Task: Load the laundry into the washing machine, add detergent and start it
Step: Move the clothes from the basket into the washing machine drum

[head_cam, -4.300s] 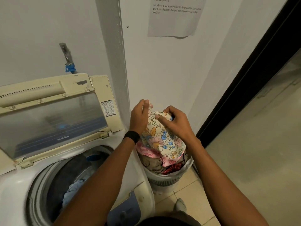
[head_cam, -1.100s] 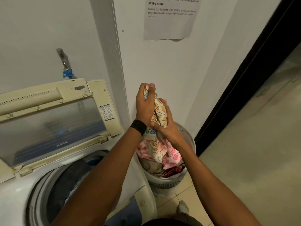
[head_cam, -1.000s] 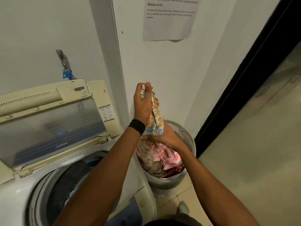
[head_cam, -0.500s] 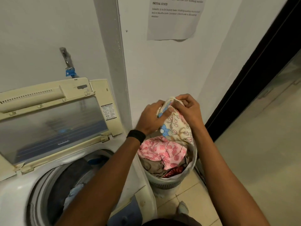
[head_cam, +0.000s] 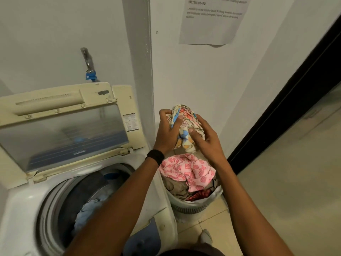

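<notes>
A cream floral cloth is bunched into a ball above the laundry basket. My left hand grips its left side and my right hand grips its right side. The basket stands on the floor and holds a pink patterned cloth on top of brownish and red clothes. To the left is the top-loading washing machine with its lid raised. A light blue garment lies in the drum, partly hidden by my left arm.
A tap with a blue hose fitting sits on the wall behind the machine. A printed paper sheet hangs on the wall. A dark door frame runs along the right, with tiled floor beyond. No detergent is in view.
The floral cloth hung stretched out of the basket before; both hands have gathered it into a ball, clear of the basket. The pink cloth beneath is now uncovered.
</notes>
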